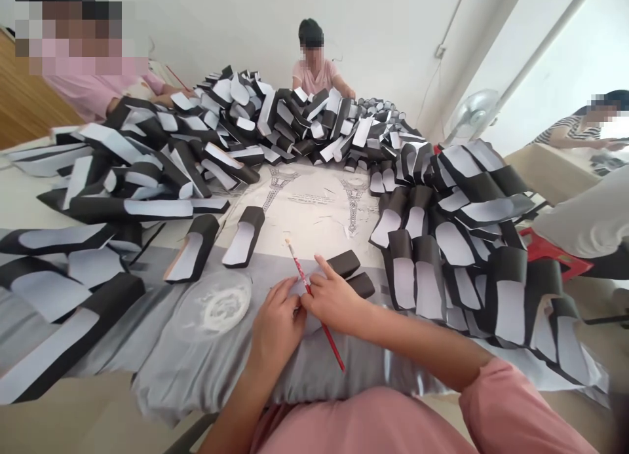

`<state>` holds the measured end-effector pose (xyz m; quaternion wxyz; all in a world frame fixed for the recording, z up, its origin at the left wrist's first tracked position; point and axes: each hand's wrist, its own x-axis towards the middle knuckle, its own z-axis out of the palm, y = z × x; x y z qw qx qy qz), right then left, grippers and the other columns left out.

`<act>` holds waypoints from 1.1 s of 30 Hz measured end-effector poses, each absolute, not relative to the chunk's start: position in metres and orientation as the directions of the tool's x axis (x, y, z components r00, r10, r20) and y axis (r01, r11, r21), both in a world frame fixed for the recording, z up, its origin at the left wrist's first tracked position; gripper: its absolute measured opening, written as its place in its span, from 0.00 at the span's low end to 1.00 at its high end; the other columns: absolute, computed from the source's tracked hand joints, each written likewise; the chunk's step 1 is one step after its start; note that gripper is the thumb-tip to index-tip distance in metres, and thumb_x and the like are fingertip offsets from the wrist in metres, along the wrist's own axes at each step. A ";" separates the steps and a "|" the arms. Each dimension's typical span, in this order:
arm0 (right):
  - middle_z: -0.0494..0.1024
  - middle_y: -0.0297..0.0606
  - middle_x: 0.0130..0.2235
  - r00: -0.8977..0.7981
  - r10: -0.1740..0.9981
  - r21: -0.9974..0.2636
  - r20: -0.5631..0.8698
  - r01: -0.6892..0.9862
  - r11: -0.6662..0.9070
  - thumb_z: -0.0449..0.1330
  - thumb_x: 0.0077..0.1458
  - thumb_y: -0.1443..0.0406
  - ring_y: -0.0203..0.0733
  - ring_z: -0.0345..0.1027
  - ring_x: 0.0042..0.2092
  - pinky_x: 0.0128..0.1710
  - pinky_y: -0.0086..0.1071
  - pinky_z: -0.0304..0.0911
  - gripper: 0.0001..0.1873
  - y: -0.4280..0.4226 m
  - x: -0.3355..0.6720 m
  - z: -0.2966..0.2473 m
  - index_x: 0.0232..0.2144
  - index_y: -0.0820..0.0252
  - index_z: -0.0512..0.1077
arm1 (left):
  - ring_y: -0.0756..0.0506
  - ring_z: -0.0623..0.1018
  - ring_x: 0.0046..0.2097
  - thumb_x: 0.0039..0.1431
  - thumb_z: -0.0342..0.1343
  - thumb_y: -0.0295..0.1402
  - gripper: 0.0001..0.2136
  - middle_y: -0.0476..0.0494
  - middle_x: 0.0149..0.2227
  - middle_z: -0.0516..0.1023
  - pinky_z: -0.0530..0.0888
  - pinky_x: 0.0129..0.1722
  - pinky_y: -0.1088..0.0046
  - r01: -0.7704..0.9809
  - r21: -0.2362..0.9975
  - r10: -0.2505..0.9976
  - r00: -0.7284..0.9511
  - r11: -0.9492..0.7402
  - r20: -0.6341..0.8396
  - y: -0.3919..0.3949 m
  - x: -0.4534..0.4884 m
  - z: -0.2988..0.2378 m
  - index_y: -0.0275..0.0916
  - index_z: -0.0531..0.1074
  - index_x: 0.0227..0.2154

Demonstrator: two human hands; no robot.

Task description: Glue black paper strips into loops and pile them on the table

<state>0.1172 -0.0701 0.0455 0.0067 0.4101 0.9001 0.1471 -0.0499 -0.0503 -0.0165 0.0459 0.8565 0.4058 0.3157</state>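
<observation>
At the far left, a co-worker in a pink top (95, 90) sits behind a heap of black-and-white slipper-shaped pieces (160, 208), which spreads along the table and around its far side. Nearer you, two loose pieces (243, 238) stand apart from the heap, just beyond a shallow clear dish (192, 303) smeared with white stuff. The dish rests on grey cloth (162, 356) to the left of your hands.

Your left hand (278, 320) has its fingers bent in close to the right hand; whether they pinch anything, you cannot tell from here. Your right hand (331, 303) pinches the red brush (334, 346) around its middle, index finger stretched out, the pale tip pointing away over the tower-printed cloth (309, 211) and the handle end slanting back toward you. Beyond the far heap, another co-worker (317, 79) faces you.

Just past your right hand lie two black toe ends (345, 263). Farther right come overlapping rows of pieces (451, 241), a fan (472, 115), a red stool (572, 264) and a person in a striped top (560, 132).
</observation>
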 end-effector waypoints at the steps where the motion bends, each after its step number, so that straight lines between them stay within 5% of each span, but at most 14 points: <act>1: 0.76 0.34 0.26 -0.669 0.734 0.281 0.113 0.731 0.622 0.55 0.62 0.71 0.43 0.71 0.37 0.70 0.59 0.50 0.10 -0.072 0.115 0.052 0.31 0.60 0.74 | 0.35 0.77 0.54 0.57 0.53 0.24 0.07 0.33 0.51 0.79 0.77 0.53 0.55 0.653 0.343 0.714 0.461 -0.675 0.527 -0.052 -0.051 -0.013 0.39 0.72 0.27; 10: 0.73 0.31 0.24 -0.706 0.701 0.473 0.102 0.655 0.590 0.50 0.62 0.73 0.43 0.66 0.34 0.71 0.55 0.49 0.17 -0.087 0.127 0.123 0.30 0.54 0.75 | 0.36 0.72 0.60 0.61 0.58 0.26 0.06 0.34 0.59 0.70 0.73 0.58 0.53 0.420 0.504 0.631 0.255 -0.755 0.733 -0.072 -0.047 0.021 0.39 0.73 0.40; 17: 0.72 0.30 0.25 -0.659 0.743 0.495 0.118 0.688 0.531 0.50 0.62 0.74 0.41 0.65 0.39 0.70 0.56 0.45 0.17 -0.048 0.194 0.158 0.31 0.53 0.75 | 0.41 0.76 0.54 0.61 0.56 0.24 0.06 0.39 0.51 0.75 0.79 0.49 0.60 0.280 0.559 0.617 0.199 -0.780 0.761 -0.069 -0.045 0.007 0.41 0.74 0.38; 23: 0.73 0.36 0.27 -0.479 0.874 0.521 0.078 0.767 0.374 0.53 0.60 0.76 0.45 0.64 0.46 0.54 0.44 0.59 0.16 0.050 0.272 0.179 0.31 0.56 0.76 | 0.44 0.78 0.49 0.63 0.55 0.25 0.05 0.41 0.45 0.78 0.80 0.44 0.66 0.258 0.583 0.637 0.266 -0.770 0.724 -0.061 -0.039 -0.003 0.40 0.74 0.36; 33: 0.80 0.41 0.38 -0.454 0.872 0.432 -0.182 0.760 0.486 0.55 0.59 0.74 0.39 0.68 0.41 0.37 0.32 0.53 0.14 0.120 0.278 0.123 0.38 0.57 0.79 | 0.45 0.78 0.46 0.63 0.54 0.24 0.06 0.41 0.43 0.78 0.79 0.45 0.67 0.255 0.588 0.640 0.324 -0.768 0.696 -0.058 -0.037 -0.007 0.41 0.74 0.35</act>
